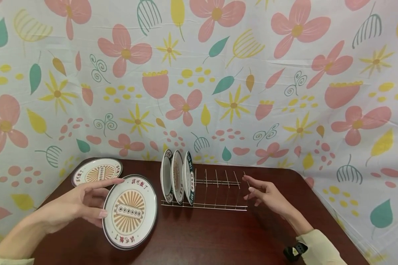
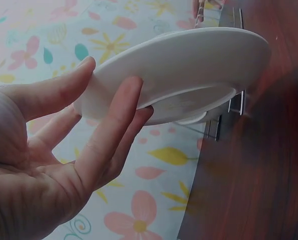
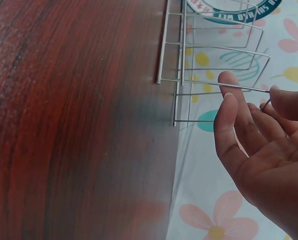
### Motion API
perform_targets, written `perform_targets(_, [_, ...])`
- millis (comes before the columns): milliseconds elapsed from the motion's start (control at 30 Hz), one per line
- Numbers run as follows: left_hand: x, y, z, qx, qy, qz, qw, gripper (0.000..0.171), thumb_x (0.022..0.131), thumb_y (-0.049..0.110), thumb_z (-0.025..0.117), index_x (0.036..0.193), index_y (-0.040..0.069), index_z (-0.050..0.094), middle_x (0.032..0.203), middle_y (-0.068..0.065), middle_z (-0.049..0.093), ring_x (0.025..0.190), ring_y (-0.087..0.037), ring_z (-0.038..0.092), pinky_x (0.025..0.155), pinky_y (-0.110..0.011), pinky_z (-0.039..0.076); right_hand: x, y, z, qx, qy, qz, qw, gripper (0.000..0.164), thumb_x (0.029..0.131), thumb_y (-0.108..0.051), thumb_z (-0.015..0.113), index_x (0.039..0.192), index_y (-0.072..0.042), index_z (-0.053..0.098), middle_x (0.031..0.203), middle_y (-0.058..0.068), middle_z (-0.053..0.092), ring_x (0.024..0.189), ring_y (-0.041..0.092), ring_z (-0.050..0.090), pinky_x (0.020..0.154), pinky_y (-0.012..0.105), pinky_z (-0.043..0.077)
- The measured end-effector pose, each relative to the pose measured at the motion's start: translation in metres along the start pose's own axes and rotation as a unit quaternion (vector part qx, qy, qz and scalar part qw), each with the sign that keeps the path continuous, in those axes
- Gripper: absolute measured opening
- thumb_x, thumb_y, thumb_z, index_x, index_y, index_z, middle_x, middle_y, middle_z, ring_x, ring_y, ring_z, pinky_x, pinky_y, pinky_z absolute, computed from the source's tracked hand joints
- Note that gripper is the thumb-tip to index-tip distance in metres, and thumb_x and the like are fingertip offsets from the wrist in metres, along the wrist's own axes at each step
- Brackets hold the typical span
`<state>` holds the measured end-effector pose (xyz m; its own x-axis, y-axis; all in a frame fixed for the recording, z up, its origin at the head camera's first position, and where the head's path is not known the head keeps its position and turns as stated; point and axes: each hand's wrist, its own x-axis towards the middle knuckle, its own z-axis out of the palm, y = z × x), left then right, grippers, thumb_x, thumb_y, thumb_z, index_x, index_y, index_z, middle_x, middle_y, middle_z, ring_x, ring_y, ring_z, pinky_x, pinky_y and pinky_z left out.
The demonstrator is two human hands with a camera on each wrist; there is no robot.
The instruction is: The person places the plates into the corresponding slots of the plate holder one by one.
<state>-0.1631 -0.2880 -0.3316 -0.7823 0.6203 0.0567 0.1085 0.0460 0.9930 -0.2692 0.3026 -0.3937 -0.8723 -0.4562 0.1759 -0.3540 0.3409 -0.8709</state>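
Note:
My left hand (image 1: 74, 203) pinches the left rim of a white plate (image 1: 130, 211) with a brown sunburst and red lettering, holding it tilted above the table. In the left wrist view, fingers lie against the underside of that plate (image 2: 189, 65). A wire dish rack (image 1: 215, 183) stands to the right, with three plates (image 1: 177, 177) upright in its left slots. At the rack's right end, my right hand (image 1: 268, 195) grips the end wire between thumb and fingers; the right wrist view shows the thumb on the corner of the rack (image 3: 224, 85).
Another sunburst plate (image 1: 96, 171) lies at the table's back left corner, partly behind the left hand. The dark wooden table (image 1: 205, 239) runs up to a floral cloth (image 1: 199, 81) hanging behind it. A dark watch (image 1: 295, 251) is on the right wrist.

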Motion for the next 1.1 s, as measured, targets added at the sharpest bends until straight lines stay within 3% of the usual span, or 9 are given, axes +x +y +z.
perform_targets(267, [0.001,0.004,0.016,-0.001,-0.021,0.01,0.9997,0.078,0.097,-0.011,0.063,0.165,0.014,0.035,0.128,-0.031,0.055,0.111,-0.037,0.068,0.078,-0.064,0.059,0.002,0.001,0.0,-0.003,0.005,0.009,1.0,0.052,0.111,-0.011,0.054,0.159,0.002,0.041,0.159,0.032,0.037,0.101,0.029,0.075,0.066,0.042,0.06])
perform_targets(1100, [0.011,0.004,0.057,-0.034,-0.072,0.01,0.9968,0.077,0.094,-0.01,0.066,0.163,0.009,0.038,0.126,-0.036,0.056,0.109,-0.036,0.067,0.071,-0.062,0.06,0.001,0.0,0.0,0.002,0.0,0.005,1.0,0.051,0.111,-0.006,0.053,0.159,0.003,0.041,0.16,0.031,0.038,0.101,0.029,0.075,0.067,0.041,0.061])
